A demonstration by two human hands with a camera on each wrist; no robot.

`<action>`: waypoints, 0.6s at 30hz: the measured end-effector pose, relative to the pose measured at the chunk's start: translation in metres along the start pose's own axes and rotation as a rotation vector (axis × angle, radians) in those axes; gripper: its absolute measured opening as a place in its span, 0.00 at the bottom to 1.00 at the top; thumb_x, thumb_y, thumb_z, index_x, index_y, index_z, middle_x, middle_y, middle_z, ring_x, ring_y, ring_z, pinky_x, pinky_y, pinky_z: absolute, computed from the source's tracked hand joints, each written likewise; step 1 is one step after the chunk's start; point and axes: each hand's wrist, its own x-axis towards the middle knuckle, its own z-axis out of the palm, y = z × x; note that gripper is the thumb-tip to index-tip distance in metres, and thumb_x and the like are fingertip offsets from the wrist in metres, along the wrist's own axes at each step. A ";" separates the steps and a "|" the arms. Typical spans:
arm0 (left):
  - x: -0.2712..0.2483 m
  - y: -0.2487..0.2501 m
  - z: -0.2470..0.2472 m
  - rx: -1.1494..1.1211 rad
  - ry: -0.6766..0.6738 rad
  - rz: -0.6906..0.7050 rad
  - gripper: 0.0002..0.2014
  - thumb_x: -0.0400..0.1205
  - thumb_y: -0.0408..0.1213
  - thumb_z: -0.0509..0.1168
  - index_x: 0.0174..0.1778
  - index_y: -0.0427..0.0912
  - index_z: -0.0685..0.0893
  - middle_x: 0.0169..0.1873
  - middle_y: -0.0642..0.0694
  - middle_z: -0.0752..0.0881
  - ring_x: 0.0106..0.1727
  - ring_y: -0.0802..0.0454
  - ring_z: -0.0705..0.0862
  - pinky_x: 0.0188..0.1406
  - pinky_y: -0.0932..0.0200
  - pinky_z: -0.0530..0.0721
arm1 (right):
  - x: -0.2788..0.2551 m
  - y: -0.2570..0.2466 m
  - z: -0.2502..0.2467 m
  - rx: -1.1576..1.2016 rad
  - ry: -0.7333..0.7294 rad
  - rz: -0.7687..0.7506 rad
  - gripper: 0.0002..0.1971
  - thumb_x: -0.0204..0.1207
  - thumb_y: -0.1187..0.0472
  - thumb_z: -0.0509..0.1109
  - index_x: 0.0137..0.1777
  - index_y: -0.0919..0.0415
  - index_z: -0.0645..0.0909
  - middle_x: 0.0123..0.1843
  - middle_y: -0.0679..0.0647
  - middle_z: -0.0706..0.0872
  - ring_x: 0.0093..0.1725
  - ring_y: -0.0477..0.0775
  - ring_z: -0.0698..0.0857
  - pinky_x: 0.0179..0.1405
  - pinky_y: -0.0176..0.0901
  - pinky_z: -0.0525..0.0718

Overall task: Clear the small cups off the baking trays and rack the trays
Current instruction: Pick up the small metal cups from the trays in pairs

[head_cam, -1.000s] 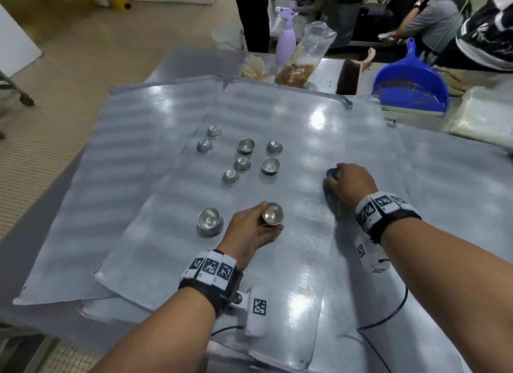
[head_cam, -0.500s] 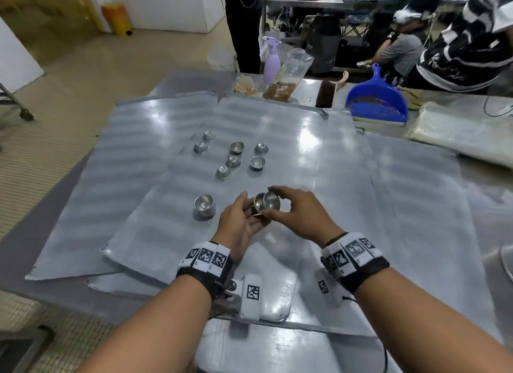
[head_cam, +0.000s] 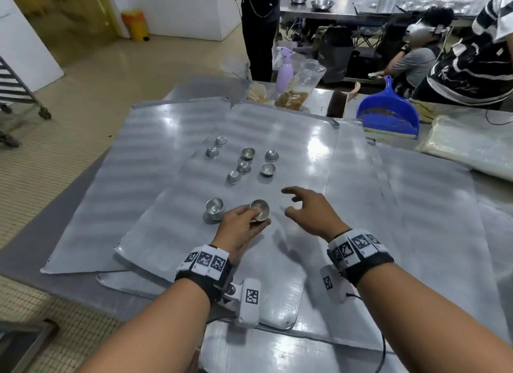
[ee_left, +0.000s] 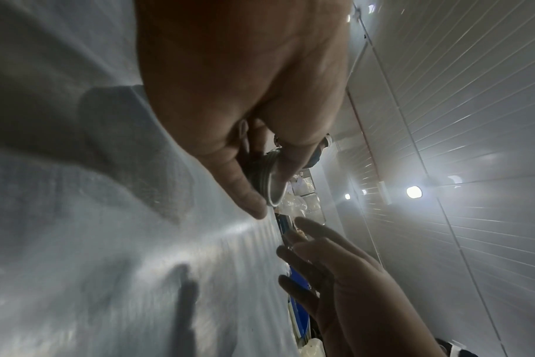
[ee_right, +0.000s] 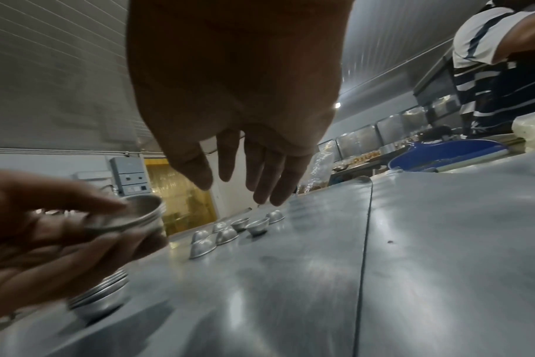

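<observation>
The cup stack (head_cam: pixel 260 210) is sitting tilted in the left hand (head_cam: pixel 238 229), thumb and fingers pinching it above the tray (head_cam: pixel 291 150). At its 3 o'clock, the right hand (head_cam: pixel 311 214) is hovering, fingers spread and holding nothing. Seven loose cups (head_cam: pixel 244 167) are lying at 12 o'clock.

Beige tiled floor (head_cam: pixel 116 75), white wall (head_cam: pixel 183 8), steel counter (head_cam: pixel 347 4) at back, ceiling lamp (ee_left: pixel 413 192) lit.

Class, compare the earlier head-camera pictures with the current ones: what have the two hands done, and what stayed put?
The right hand, which had come across to the stack of cups half a second ago, has let go and drawn back to the right, fingers spread. The left hand still grips that stack. The second stack and the seven loose cups on the tray stayed put.
</observation>
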 end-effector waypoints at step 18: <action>0.042 0.002 -0.008 0.067 -0.024 -0.099 0.08 0.82 0.24 0.70 0.55 0.29 0.86 0.50 0.36 0.91 0.53 0.45 0.93 0.43 0.67 0.87 | 0.179 0.016 0.034 -0.323 -0.168 0.022 0.30 0.79 0.52 0.69 0.80 0.53 0.66 0.76 0.61 0.77 0.69 0.66 0.79 0.65 0.56 0.80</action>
